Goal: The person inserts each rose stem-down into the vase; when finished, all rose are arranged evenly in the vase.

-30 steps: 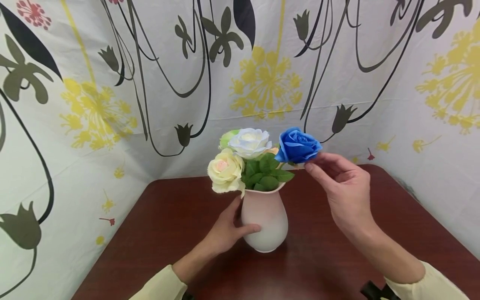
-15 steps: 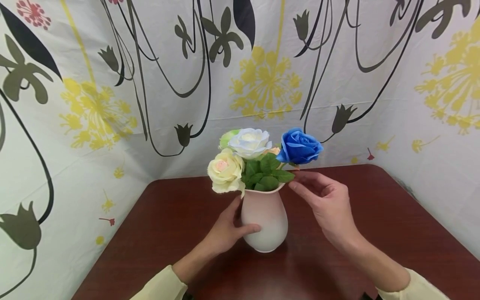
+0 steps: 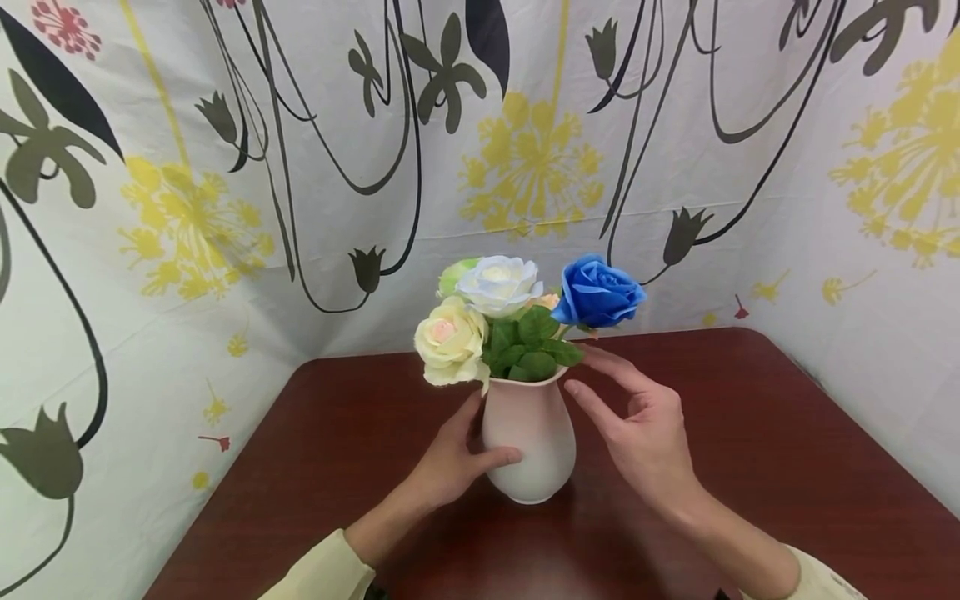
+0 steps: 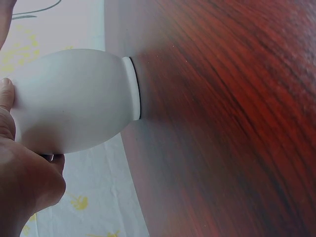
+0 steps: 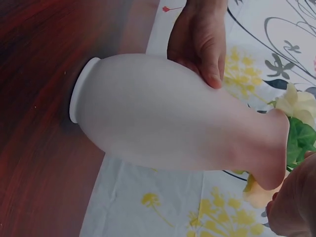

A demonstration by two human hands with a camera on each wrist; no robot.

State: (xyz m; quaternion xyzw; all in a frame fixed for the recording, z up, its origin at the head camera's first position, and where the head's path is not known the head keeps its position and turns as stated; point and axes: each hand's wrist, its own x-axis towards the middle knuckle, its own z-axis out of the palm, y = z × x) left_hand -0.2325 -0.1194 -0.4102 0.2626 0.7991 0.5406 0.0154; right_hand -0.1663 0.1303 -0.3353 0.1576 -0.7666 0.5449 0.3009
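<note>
A pale vase stands upright on the dark red table and holds several artificial roses. My left hand grips its left side, thumb across the front and the other fingers out of sight behind. Beside the rim on the right is my right hand, thumb and forefinger apart. Its fingertips are close to the green leaves; whether they touch the rim or leaves I cannot tell. The blue rose leans out above that hand. A white rose and a cream rose sit further left.
The table has a wood-grain surface and rounded back corners. A white cloth printed with yellow and dark plant shapes hangs behind and along both sides of it. A light green flower shows behind the white rose.
My right hand has let go below the blue rose and moved down and left to the vase rim, its thumb and forefinger spreading. The left hand and the vase have stayed put.
</note>
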